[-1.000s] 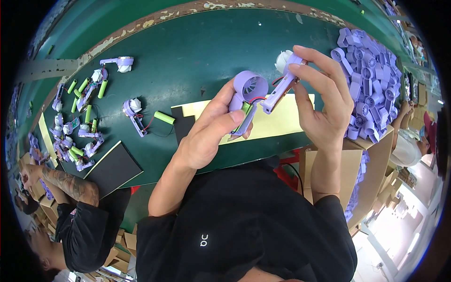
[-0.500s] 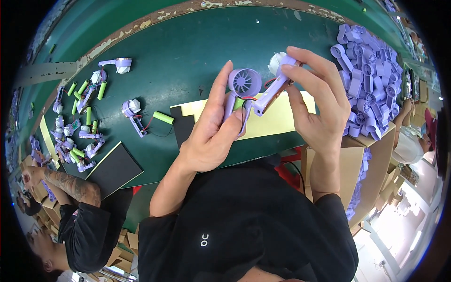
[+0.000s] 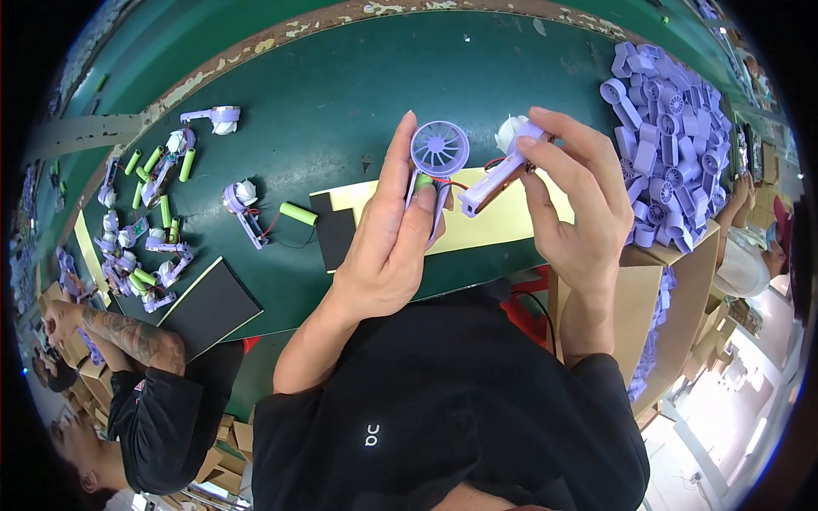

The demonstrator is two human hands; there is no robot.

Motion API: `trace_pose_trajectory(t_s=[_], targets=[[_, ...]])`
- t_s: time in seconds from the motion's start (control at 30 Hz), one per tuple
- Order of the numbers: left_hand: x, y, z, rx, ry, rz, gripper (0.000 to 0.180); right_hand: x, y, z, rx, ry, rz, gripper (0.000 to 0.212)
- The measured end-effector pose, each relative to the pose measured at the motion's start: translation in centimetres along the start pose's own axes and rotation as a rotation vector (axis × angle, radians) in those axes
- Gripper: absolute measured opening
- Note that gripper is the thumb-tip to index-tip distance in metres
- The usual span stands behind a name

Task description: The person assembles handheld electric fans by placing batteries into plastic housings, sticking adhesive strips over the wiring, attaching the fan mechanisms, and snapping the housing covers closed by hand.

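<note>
My left hand (image 3: 375,255) is closed around a purple fan housing (image 3: 440,150), its round slatted end pointing away from me. The left thumb presses on a green cylindrical battery (image 3: 424,180) inside the housing's handle. Held by the fingertips of my right hand (image 3: 588,192) is a purple fan half (image 3: 494,181) with a white fan rotor (image 3: 511,133) at its upper end. A red wire (image 3: 450,182) spans the gap between the two parts, which are apart from each other. My left fingers hide part of the handle.
Purple housings (image 3: 669,136) are heaped at the right, above a cardboard box (image 3: 609,315). At the left lie several wired fan halves (image 3: 243,198) with green batteries (image 3: 298,213). A yellow sheet (image 3: 503,217) and black pads (image 3: 213,307) lie nearby. A co-worker's arm (image 3: 128,334) rests at the left.
My left thumb has shifted up onto the battery, which sits deeper in the handle. The housing's round end faces me more squarely. The fan half in my right hand has moved slightly down and right.
</note>
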State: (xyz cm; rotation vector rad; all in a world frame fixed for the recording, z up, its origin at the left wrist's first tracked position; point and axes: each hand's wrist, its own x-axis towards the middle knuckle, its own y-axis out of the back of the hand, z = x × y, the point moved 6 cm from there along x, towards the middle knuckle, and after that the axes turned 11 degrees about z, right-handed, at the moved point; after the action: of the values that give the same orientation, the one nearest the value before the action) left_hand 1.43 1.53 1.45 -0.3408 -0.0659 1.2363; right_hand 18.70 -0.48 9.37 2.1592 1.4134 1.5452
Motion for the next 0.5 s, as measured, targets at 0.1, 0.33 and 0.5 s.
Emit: trace_pose_trajectory(t_s=[0.1,0.33,0.5], targets=[[0.2,0.1,0.0,0.064,-0.049,0.032,0.061,-0.1,0.2,0.0,0.01,-0.009,-0.004,0.039],[0.1,-0.3,-0.4,0.02,-0.083,0.064,0.057,-1.7,-1.2,1.1,0.043,-0.192,-0.235,0.047],[-0.1,-0.7,-0.4,0.009,-0.028,0.042,0.057,-1.7,-1.6,0.4,0.391,-0.284,-0.139,0.041]])
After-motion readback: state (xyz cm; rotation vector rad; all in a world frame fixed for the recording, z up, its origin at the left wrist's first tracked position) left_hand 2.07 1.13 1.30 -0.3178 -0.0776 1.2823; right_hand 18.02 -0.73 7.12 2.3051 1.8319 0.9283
